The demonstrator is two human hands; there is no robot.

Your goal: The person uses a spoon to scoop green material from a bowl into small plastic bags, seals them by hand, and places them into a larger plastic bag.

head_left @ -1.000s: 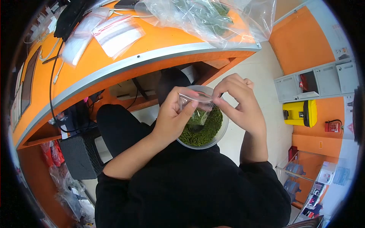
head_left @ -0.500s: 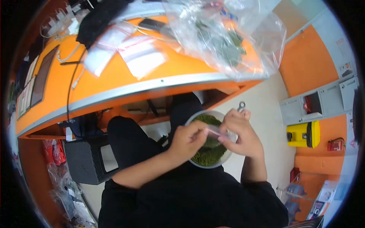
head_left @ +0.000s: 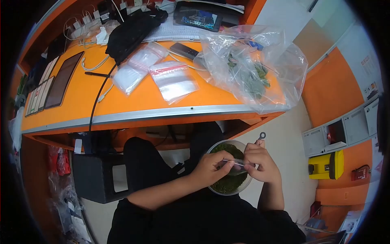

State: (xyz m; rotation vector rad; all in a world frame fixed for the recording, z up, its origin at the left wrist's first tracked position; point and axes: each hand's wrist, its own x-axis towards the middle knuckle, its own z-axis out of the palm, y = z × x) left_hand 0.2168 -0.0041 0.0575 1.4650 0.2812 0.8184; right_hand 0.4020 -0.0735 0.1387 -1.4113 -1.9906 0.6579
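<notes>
Over my lap sits a round pale bowl [head_left: 227, 192] of chopped green leaf matter [head_left: 226, 183]. Above it, a small clear zip bag [head_left: 236, 166] is stretched between my two hands. My left hand [head_left: 209, 167] pinches one end of its top edge with thumb and fingertips. At the other end, my right hand [head_left: 263, 163] closes on the bag too. A metal handle with a ring end [head_left: 262, 135] sticks up from behind the right fingers, its lower part hidden.
On the orange desk [head_left: 142, 103] lie flat zip bags [head_left: 172, 83], a large clear bag of leaves [head_left: 256, 77], a remote [head_left: 184, 51], a black pouch [head_left: 130, 34] and cables. A dark box [head_left: 95, 177] stands on the floor at left, a yellow case [head_left: 327, 165] at right.
The whole scene sits lower in the view, showing more of the desk's back. Both hands still pinch the small bag over the bowl.
</notes>
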